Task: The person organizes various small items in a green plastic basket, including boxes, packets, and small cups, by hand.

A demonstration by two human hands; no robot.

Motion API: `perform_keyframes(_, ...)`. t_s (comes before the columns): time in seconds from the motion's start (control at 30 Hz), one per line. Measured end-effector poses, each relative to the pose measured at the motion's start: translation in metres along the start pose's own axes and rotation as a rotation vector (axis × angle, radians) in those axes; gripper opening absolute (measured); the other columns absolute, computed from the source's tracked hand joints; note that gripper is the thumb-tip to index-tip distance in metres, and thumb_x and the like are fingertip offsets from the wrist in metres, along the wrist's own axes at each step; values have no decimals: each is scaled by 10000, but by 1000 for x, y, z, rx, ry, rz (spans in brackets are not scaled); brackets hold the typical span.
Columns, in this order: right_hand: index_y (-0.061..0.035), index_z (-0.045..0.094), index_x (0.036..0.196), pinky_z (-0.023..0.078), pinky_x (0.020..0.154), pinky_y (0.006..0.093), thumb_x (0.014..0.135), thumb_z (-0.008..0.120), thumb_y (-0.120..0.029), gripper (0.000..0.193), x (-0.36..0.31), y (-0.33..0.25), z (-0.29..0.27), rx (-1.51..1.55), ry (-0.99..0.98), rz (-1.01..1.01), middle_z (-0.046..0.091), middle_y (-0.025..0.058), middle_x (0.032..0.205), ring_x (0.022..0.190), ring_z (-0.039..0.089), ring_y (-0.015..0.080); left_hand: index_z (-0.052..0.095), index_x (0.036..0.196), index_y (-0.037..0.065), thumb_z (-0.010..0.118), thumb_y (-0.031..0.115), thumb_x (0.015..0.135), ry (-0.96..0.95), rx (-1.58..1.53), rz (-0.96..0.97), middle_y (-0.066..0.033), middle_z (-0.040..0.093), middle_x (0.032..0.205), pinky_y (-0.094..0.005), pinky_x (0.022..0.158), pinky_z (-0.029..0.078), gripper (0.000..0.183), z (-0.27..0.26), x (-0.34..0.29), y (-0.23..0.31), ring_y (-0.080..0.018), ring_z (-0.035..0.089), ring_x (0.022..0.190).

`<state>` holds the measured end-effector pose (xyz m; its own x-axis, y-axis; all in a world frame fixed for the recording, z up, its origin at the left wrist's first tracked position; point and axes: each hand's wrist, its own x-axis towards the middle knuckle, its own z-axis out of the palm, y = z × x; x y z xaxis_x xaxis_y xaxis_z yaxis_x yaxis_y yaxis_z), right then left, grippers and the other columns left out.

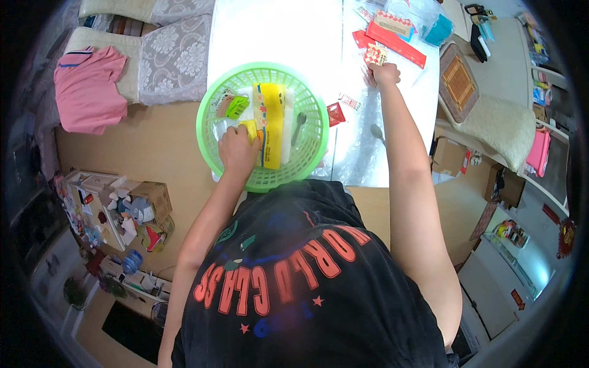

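Note:
A light green plastic basket [211, 83] stands at the table's near left edge. Inside it my left hand [238, 149] is closed on a small yellow packet [250, 127]. Right beside that hand lies a long yellow package [270, 110], with a green packet [237, 107] and a dark grey fork [299, 127] also in the basket. My right arm reaches across the table, and my right hand [385, 74] pinches a small red-and-cream checked packet [375, 55]. Just beyond it are a long red packet [402, 46] and a red-checked packet [394, 24].
On the white table [276, 37] lie a small red sachet [335, 115] and a grey spoon [377, 132] on clear plastic. A teal packet [437, 30] sits at the far right. Chairs flank the table, one with a woven seat mat [459, 83], another with a pink shirt [91, 89].

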<state>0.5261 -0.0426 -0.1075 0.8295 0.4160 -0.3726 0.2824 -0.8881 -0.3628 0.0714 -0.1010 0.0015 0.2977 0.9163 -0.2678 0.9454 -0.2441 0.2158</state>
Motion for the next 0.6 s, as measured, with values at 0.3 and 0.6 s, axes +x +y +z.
perform_keyframes(0.3,21,513,1156,535,765,328,884,629,7,296,-54,21,-51,1143,-256,-46,646,120,1035,863,654,196,584,1009,48,654,75,796,94,-429,-173,-164,653,787,-497,767,447,226,0,-2,-4,-385,639,775)
perform_keyframes(0.6,16,528,1217,492,961,322,969,504,-28,253,-169,-18,-91,1389,-561,-72,621,104,1180,1067,609,169,629,1021,34,649,139,823,110,-111,-32,-191,598,983,-490,814,456,225,17,-10,-3,-379,602,891)
